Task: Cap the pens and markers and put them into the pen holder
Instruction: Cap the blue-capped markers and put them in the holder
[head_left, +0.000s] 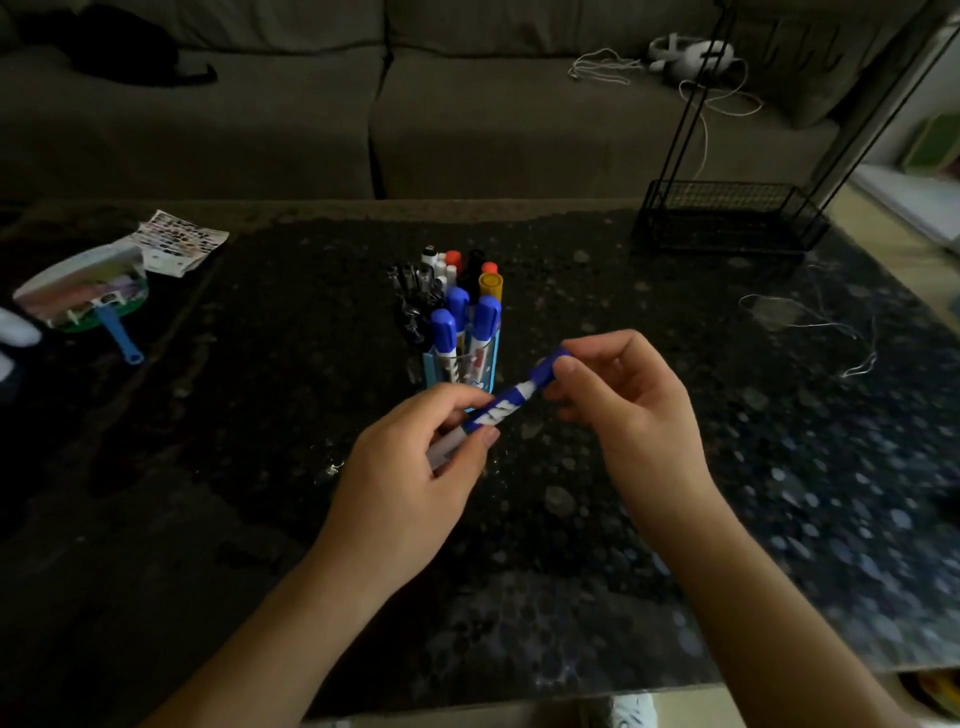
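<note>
Both hands are up over the near middle of the dark, spotty tabletop (260, 415), and they hold one marker (501, 405) between them. The marker is blue and white and slants up to the right. The left hand (410, 467) has its fingers and thumb curled round the marker's near end. The right hand (628, 410) pinches the blue cap (548, 366) at the far end with its thumb and fingertips. The cap is on the tip, but I cannot tell if it is pushed all the way down. The holder (480, 364) stands just behind the hands, in the middle of the tabletop. It is full of capped pens (457, 301) that stand up, with blue, yellow, orange and black tops. A box (83, 286) and a sheet of paper (182, 236) lie far to the left. A black wire rack (727, 218) stands at the far right, and a loose string (810, 325) lies on the right. A sofa (493, 114) is behind the tabletop.
</note>
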